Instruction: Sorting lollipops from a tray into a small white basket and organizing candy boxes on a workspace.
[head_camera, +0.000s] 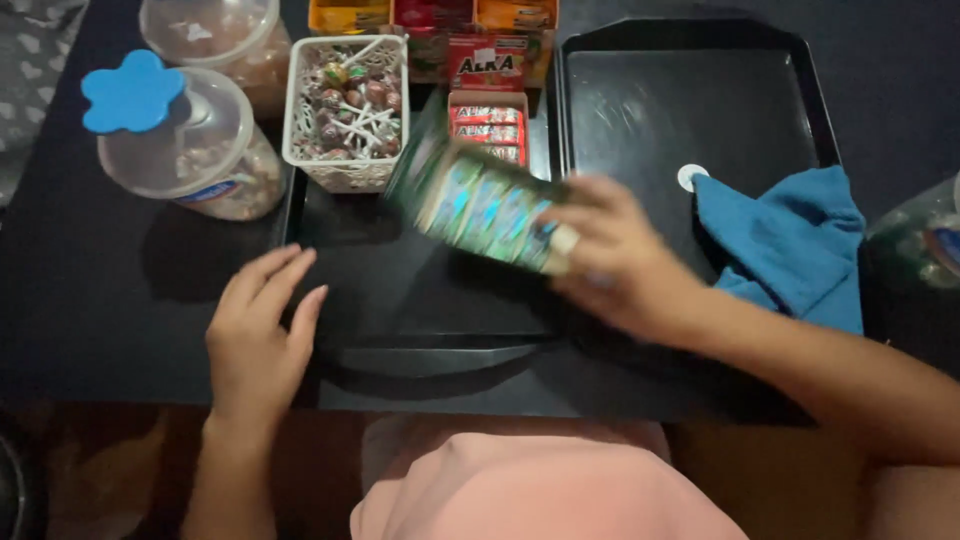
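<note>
The right hand is gripping a green strip of packets, blurred, at mid-frame over the near black tray. The left hand is lying flat and open at that tray's lower-left edge. The white basket of lollipops and red boxes are sitting along the top already; the far tray, upper right, is holding only a blue cloth.

A dark, nearly black table fills most of the view under dim light that leaves a soft sheen on its surface. Below its near edge lies a brownish floor, perhaps wood, though it is too dark to tell. A grey patterned fabric shows at the upper left corner.
</note>
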